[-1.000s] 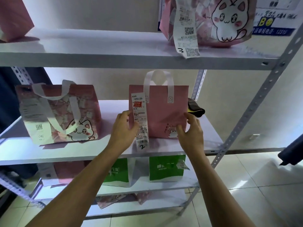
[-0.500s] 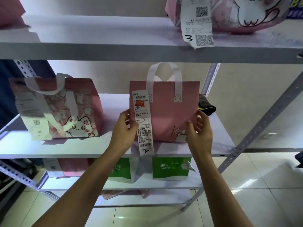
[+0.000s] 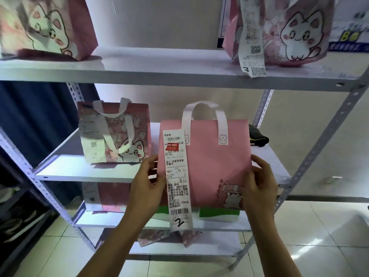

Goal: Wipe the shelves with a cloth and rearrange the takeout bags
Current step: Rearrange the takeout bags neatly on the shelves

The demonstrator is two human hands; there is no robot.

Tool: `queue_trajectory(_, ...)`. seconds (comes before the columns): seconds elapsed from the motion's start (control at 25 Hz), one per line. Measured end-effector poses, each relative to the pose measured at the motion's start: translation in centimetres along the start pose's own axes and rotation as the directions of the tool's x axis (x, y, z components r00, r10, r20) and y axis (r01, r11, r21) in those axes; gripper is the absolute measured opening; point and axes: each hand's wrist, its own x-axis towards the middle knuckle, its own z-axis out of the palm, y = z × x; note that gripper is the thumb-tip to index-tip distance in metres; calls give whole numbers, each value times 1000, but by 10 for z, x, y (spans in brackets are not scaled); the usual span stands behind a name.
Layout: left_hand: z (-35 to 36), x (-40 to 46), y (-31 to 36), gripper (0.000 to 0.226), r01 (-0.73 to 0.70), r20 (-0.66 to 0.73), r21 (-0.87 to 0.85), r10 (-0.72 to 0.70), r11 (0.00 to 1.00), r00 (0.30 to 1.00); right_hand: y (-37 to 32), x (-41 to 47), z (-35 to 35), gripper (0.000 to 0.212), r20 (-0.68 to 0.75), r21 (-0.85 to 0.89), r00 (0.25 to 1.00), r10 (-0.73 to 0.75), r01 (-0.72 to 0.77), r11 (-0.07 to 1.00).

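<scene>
A plain pink takeout bag with white handles and a long receipt marked 2 hangs in front of the middle shelf, lifted off it. My left hand grips its left edge and my right hand grips its right edge. A dark cloth lies at the back right of that shelf, partly hidden behind the bag. A cat-print pink bag stands on the shelf's left part.
The top shelf carries a cat bag at the left and another with a receipt marked 3 at the right. Lower shelves hold a green bag and pink bags. Slanted metal posts frame the rack; tiled floor lies below.
Both hands have lifted the plain pink bag off the middle shelf and drawn it toward me. The view has tilted upward, showing more of the top shelf.
</scene>
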Motion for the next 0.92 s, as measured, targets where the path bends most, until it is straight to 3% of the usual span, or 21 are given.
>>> queue_trajectory(0.36, -86, -68, 31, 40, -95, -143, -91, 82, 991, 986, -67, -83, 5, 43, 5, 158, 995, -98, 96, 983)
queue_trajectory(0.56, -124, -66, 72, 31, -240, -263, -91, 209, 967, 942, -121, -85, 14, 41, -27, 220, 977, -212, 212, 952)
queue_trajectory(0.68, -143, -51, 106, 29, -286, -223, -123, 255, 950, 941, -159, -72, 17, 48, -61, 279, 966, -251, 258, 925)
queue_trajectory(0.8, -161, -27, 142, 42, -371, -156, -119, 352, 921, 923, -204, -50, 23, 43, -77, 318, 960, -269, 279, 906)
queue_trajectory(0.92, -170, 5, 175, 41, -421, -150, -111, 403, 900, 903, -242, -18, 34, 37, -105, 287, 944, -314, 330, 899)
